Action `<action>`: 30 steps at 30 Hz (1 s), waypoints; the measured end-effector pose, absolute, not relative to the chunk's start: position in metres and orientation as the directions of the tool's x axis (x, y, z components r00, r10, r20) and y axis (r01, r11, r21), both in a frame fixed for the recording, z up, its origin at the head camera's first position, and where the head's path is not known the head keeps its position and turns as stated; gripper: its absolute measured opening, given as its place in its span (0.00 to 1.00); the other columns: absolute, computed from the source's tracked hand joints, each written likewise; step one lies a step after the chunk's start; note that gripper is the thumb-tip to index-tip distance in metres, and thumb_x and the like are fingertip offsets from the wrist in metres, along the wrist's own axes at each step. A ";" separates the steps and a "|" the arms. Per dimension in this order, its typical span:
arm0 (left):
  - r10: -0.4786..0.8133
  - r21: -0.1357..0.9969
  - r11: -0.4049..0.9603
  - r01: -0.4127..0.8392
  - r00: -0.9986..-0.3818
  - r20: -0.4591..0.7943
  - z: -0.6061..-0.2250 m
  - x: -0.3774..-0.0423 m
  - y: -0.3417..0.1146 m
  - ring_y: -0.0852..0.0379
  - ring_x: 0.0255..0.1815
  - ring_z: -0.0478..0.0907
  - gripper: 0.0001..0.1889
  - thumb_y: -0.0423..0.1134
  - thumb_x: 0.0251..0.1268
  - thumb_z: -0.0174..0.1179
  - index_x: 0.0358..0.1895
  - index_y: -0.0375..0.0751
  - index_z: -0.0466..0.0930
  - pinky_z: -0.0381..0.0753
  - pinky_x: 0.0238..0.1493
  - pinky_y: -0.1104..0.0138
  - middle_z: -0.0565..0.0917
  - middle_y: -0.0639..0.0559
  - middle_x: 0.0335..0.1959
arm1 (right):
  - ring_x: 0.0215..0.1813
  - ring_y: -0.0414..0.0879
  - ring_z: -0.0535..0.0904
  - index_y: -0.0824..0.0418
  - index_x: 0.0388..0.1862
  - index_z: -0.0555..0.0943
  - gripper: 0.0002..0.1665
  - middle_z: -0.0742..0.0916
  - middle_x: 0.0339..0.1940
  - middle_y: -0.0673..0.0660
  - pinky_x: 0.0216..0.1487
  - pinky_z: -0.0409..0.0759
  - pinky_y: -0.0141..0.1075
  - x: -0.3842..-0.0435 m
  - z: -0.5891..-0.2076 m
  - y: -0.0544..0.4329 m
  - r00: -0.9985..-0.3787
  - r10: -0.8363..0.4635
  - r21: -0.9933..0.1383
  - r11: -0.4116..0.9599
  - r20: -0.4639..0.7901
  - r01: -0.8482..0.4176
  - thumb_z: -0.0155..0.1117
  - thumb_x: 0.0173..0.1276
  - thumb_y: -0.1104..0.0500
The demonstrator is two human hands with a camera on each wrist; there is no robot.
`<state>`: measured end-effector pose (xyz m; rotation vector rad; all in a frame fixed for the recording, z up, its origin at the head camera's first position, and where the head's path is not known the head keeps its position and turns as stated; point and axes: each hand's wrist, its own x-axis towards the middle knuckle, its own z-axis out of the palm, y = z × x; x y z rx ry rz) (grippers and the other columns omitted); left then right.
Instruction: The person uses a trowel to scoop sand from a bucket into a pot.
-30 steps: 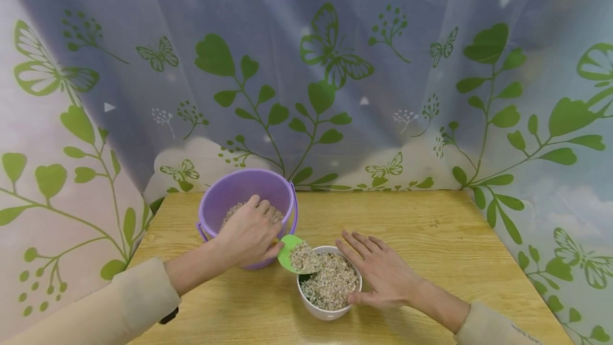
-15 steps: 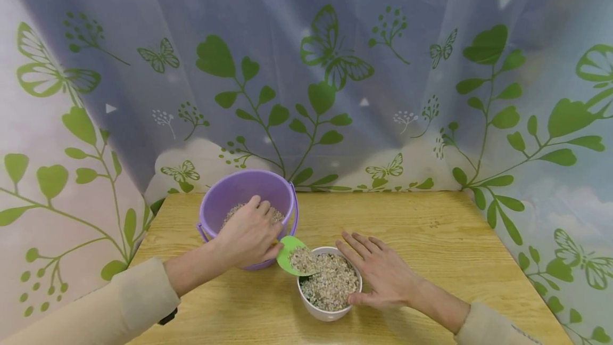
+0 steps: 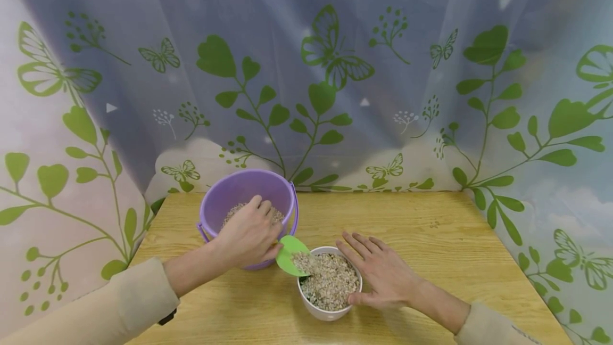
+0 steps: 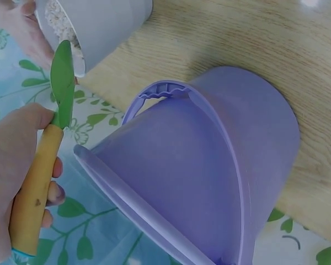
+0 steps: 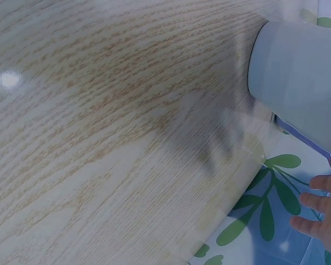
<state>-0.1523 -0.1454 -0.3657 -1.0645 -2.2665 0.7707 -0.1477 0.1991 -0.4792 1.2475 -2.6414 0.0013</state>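
My left hand (image 3: 251, 233) grips a small toy shovel by its yellow handle (image 4: 36, 193). The shovel's green blade (image 3: 288, 252) tilts over the left rim of a white bowl (image 3: 323, 314), with pale grain on its lower end running into the bowl. Flaky grain (image 3: 332, 281) fills the bowl nearly to the rim, and a dark green patch shows at its left side. My right hand (image 3: 385, 276) lies along the bowl's right side, fingers straight and spread, thumb at the rim. In the right wrist view the bowl's outer wall (image 5: 298, 77) and a few fingertips (image 5: 314, 201) appear.
A purple bucket (image 3: 270, 182) with its handle folded down stands left of the bowl, behind my left hand. More grain (image 3: 234, 212) lies at its bottom. The wooden table (image 3: 407, 217) ends against a curtain (image 3: 268, 95) printed with leaves and butterflies.
The shovel's blade has tipped and shifted slightly left. Less grain lies on it, the rest having slid towards the bowl. The right hand has stayed in place.
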 end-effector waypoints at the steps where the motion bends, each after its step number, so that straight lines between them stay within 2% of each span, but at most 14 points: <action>1: 0.805 -0.682 0.527 0.507 -0.556 0.208 -0.365 -0.152 -0.145 0.55 0.30 0.72 0.27 0.72 0.68 0.55 0.31 0.51 0.82 0.69 0.41 0.63 0.83 0.53 0.27 | 0.81 0.62 0.70 0.57 0.87 0.56 0.66 0.67 0.85 0.64 0.71 0.77 0.58 -0.147 -0.479 0.199 -0.616 -0.763 0.090 0.640 0.196 -0.763 0.25 0.68 0.12; 18: 0.827 -0.759 0.473 0.448 -0.522 0.207 -0.357 -0.151 -0.148 0.56 0.27 0.60 0.30 0.73 0.67 0.55 0.22 0.51 0.69 0.63 0.39 0.64 0.72 0.57 0.21 | 0.80 0.63 0.71 0.59 0.86 0.57 0.66 0.68 0.84 0.65 0.71 0.77 0.60 -0.147 -0.478 0.198 -0.611 -0.766 0.085 0.635 0.199 -0.768 0.25 0.68 0.12; 30: 0.846 -0.797 0.430 0.425 -0.498 0.191 -0.350 -0.150 -0.149 0.56 0.27 0.58 0.32 0.74 0.68 0.53 0.21 0.51 0.65 0.62 0.38 0.64 0.68 0.57 0.19 | 0.80 0.63 0.72 0.58 0.86 0.57 0.66 0.68 0.84 0.65 0.71 0.77 0.59 -0.146 -0.477 0.198 -0.615 -0.764 0.104 0.640 0.197 -0.762 0.26 0.68 0.12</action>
